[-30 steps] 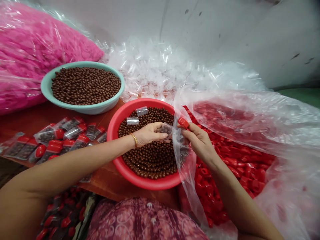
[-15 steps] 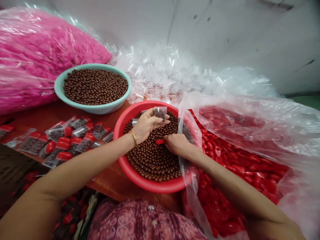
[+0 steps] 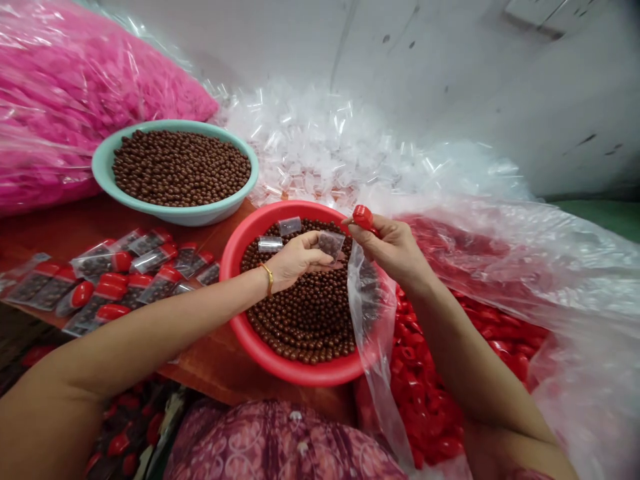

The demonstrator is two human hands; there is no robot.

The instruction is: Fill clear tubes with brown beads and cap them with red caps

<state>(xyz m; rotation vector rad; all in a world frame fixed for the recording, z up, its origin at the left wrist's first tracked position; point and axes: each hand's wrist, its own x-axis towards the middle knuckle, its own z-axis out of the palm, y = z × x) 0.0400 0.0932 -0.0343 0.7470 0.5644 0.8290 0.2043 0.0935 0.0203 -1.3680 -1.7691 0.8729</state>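
Observation:
Between the fingers of my left hand (image 3: 297,260) is a small clear container (image 3: 331,245) with brown balls in it, tilted above the red basin (image 3: 295,373). My right hand (image 3: 395,247) pinches a red cap (image 3: 363,217) over the basin's right rim, a little above and right of the container and apart from it. Glossy brown balls (image 3: 300,320) fill much of the basin. On them lie two clear containers, one clear container (image 3: 270,244) nearest my left wrist and another clear container (image 3: 289,226) just behind it.
Several filled, red-capped containers (image 3: 110,287) lie at left. Behind them stands a teal basin (image 3: 103,170) of brown balls beside a bag of pink pieces (image 3: 100,100). Clear containers (image 3: 320,133) are heaped at the back. Plastic film (image 3: 370,320) hangs over the basin edge by red caps (image 3: 425,387).
My right hand has risen from the balls toward the upper right with the red cap. My left hand has moved slightly and tilts its container more.

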